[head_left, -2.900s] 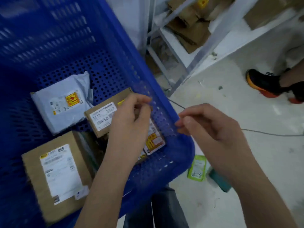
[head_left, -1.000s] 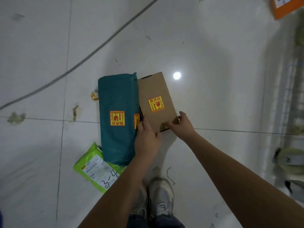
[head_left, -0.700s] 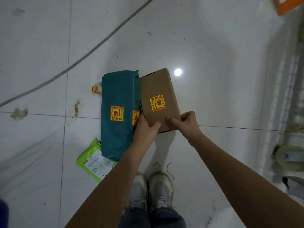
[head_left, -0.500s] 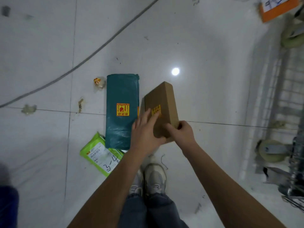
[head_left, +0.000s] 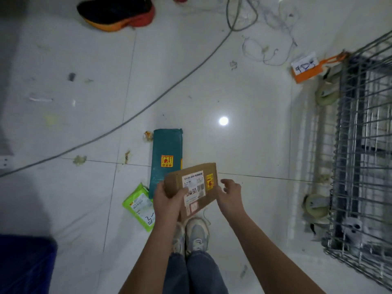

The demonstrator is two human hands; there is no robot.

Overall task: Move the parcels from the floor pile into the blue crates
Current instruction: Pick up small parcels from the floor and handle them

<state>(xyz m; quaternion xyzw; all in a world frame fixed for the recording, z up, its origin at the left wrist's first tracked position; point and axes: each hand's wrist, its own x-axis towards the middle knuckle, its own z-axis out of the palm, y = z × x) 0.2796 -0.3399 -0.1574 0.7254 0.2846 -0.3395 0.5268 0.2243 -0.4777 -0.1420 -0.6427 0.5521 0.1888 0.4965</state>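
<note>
I hold a brown cardboard box (head_left: 193, 187) above the floor, its white shipping label and a yellow sticker facing up. My left hand (head_left: 167, 200) grips its left end, thumb on top. My right hand (head_left: 230, 194) is at the box's right edge with loosely curled fingers that stand just off the cardboard. On the floor beyond the box lie a teal parcel (head_left: 167, 149) and a green mailer bag (head_left: 140, 206). A corner of a blue crate (head_left: 25, 264) shows at the bottom left.
A wire cage trolley (head_left: 364, 166) on castors fills the right side, with an orange tag (head_left: 307, 68) by it. A grey cable (head_left: 148, 105) crosses the white tiled floor. Another person's black and orange shoe (head_left: 118, 11) is at the top. My shoes (head_left: 191, 234) are below the box.
The box came up off the floor beside the teal parcel and turned over, label side now up. My right hand's fingers have loosened from its edge. My view has risen.
</note>
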